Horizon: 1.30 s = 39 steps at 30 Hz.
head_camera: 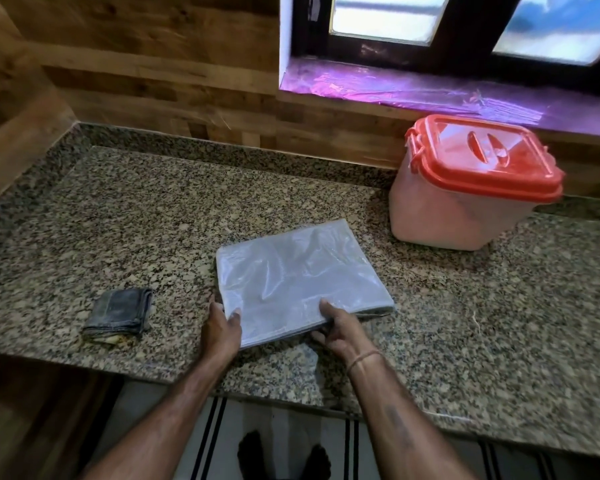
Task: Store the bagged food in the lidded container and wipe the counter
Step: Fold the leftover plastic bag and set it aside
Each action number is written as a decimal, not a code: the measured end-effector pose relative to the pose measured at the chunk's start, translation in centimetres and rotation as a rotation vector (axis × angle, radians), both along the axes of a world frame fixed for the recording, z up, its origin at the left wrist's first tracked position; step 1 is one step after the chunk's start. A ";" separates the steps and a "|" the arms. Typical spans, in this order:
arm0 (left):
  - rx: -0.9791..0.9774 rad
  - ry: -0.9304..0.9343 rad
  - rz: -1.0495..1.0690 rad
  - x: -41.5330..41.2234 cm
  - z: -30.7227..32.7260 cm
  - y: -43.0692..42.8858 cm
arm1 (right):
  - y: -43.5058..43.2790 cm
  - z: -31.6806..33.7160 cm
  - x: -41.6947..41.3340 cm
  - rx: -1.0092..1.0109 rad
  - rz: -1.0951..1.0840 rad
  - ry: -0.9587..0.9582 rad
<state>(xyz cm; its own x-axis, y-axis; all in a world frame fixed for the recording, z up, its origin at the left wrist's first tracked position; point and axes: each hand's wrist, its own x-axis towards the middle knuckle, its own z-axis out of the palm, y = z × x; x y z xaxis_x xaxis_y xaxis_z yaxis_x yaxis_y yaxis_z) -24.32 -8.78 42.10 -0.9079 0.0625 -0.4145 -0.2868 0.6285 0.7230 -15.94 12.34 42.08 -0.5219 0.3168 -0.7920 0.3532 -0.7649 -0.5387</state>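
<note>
Speckled surface (118, 209) carrying bagged food (291, 278) front-left of the closed lidded container (465, 202), near edge pinched by left hand (222, 327) and right hand (340, 330); could slip, plastic slick, grip shallow.

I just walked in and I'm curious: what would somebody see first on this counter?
Probably the bright red lid on the pinkish container at the back right of the speckled counter, below the window. Next, the flat white bag in the middle, its near edge pinched by the left hand and right hand. A folded grey cloth lies to the left of it.
</note>
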 end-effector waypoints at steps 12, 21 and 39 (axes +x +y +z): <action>-0.397 0.183 -0.080 -3.4 1.9 1.1 | 3.0 -1.5 0.2 0.421 0.306 -0.212; -0.410 0.110 -0.260 -9.0 1.2 5.4 | 9.0 -1.3 0.6 0.808 0.663 -0.404; 0.315 -0.340 0.077 -12.7 2.1 4.6 | 8.1 3.8 -2.2 0.532 0.077 -0.148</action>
